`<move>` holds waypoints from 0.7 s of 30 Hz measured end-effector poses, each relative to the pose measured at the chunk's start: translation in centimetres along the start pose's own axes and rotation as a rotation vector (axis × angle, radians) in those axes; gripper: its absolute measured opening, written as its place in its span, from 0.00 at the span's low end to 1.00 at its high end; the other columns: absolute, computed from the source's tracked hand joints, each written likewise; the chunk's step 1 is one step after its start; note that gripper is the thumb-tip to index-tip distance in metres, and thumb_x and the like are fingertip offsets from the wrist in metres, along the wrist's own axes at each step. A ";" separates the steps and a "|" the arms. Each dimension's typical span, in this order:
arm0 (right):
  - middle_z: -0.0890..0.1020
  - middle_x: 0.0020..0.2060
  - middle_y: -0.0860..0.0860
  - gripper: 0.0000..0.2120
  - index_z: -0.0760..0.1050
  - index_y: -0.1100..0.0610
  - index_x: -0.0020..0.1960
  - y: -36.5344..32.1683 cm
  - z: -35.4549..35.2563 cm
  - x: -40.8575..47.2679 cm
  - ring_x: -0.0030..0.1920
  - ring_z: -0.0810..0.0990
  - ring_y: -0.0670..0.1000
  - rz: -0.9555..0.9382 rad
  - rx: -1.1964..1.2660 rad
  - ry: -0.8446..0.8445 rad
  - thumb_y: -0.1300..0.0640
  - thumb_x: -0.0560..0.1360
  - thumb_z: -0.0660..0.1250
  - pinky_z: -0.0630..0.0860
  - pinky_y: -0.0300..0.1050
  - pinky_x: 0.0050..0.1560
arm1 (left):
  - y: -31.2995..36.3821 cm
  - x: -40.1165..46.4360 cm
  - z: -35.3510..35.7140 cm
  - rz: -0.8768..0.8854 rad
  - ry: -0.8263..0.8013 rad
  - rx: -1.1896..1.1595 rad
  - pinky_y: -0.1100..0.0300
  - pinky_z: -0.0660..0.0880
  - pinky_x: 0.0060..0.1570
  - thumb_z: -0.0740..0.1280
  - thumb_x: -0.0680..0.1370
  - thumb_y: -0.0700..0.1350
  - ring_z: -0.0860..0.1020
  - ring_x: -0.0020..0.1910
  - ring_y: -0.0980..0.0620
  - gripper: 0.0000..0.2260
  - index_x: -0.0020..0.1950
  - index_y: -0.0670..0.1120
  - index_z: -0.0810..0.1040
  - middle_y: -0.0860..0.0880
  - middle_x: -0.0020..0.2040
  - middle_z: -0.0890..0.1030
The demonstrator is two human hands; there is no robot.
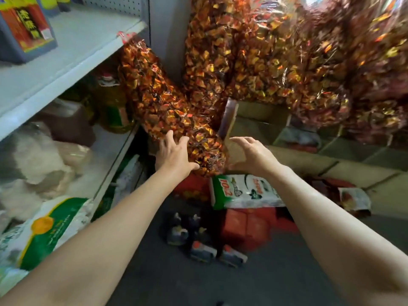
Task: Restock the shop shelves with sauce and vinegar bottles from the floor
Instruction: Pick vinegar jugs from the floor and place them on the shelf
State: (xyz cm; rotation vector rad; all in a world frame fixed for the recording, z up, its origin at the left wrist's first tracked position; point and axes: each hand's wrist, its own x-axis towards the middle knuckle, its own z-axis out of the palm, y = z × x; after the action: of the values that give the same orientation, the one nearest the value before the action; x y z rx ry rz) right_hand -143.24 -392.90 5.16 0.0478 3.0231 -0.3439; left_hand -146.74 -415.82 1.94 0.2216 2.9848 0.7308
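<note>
Both bare arms reach forward and down toward a long clear bag of sweets (174,111) in shiny orange and gold wrappers; it leans on a slant, its long axis running from its knotted top against the edge of the white shelf (72,62) at upper left down to its fat end at lower right, near the floor. The left hand (174,153) lies against the lower part of that bag with fingers spread wide and straight, the thumb out to the side, pressing on it without curling round it. The right hand (249,154) hovers just beside the bag's bottom end, fingers loosely bent and apart, holding nothing; whether it touches the bag I cannot tell. Behind it stands an open cardboard box (254,120), and more big bags of the same sweets are heaped above it. The bottles (194,237) for the task are down on the grey floor (172,279), well below both hands, a small dark cluster; those nearest show their caps upward, so they seem to stand upright, but blur hides the detail. Just beyond them lie red packs (247,228) and a white and green sack (240,191). A large jug with a red label (24,29) stands on the upper shelf
</note>
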 end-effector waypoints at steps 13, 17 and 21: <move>0.72 0.71 0.54 0.37 0.69 0.52 0.74 26.3 10.8 -9.8 0.71 0.70 0.56 0.277 0.204 -0.180 0.39 0.71 0.75 0.69 0.53 0.69 | 14.2 -3.3 21.5 0.001 -0.413 -0.018 0.43 0.62 0.72 0.76 0.73 0.56 0.56 0.78 0.41 0.35 0.75 0.51 0.66 0.44 0.81 0.53; 0.73 0.71 0.55 0.34 0.73 0.53 0.71 30.8 18.1 -12.0 0.71 0.70 0.57 0.373 0.319 -0.271 0.39 0.71 0.74 0.66 0.51 0.73 | 13.4 -4.9 28.7 -0.069 -0.582 -0.048 0.46 0.63 0.73 0.75 0.73 0.57 0.59 0.78 0.44 0.34 0.76 0.50 0.67 0.46 0.80 0.56; 0.71 0.73 0.54 0.31 0.74 0.49 0.71 33.8 27.6 -13.5 0.74 0.67 0.55 0.461 0.421 -0.341 0.37 0.73 0.72 0.64 0.48 0.72 | 10.2 -5.5 36.9 -0.109 -0.676 -0.076 0.50 0.67 0.71 0.75 0.73 0.58 0.66 0.75 0.46 0.34 0.75 0.48 0.69 0.45 0.76 0.66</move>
State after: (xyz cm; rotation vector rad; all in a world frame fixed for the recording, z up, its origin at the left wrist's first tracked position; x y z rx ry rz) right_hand -125.77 -366.48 -27.75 0.6318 2.4570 -0.8281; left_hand -136.59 -390.90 -25.84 0.2397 2.3059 0.6015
